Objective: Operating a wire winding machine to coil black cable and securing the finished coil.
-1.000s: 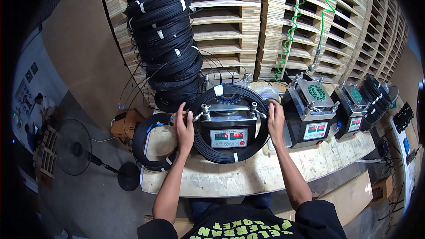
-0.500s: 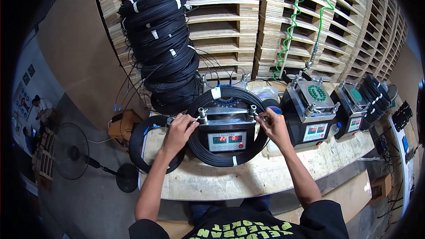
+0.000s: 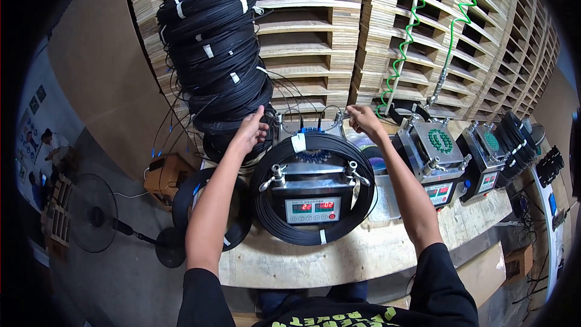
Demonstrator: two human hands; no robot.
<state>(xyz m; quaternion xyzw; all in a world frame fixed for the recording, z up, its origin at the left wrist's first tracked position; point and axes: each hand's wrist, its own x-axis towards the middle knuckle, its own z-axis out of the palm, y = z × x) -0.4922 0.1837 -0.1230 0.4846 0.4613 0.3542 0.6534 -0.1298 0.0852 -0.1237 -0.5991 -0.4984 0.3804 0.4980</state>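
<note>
A connector polishing machine (image 3: 315,190) stands before me, with a red-lit panel on its front. A black cable coil (image 3: 315,237) rings its front part and carries white tags. My right hand (image 3: 365,121) pinches the lever of the rear right clamp post (image 3: 339,117). Beside the rear left clamp post (image 3: 278,120), my left hand (image 3: 249,132) has its thumb raised and its fingers loosely bent, apart from the post. Two front clamp posts, left (image 3: 278,172) and right (image 3: 352,169), stand untouched. Blue connectors (image 3: 311,130) show at the machine's rear plate.
A tall stack of black cable coils (image 3: 212,54) stands at the back left; another coil (image 3: 181,197) lies left. Two similar machines (image 3: 426,151) with green connectors sit right. Wooden pallets (image 3: 302,24) rise behind the table (image 3: 290,266). A fan (image 3: 94,215) stands left; green air hoses (image 3: 399,54) hang above.
Both hands have left the front clamp posts and reached farther back to the rear ones. The front clamp levers now show. The view has shifted slightly.
</note>
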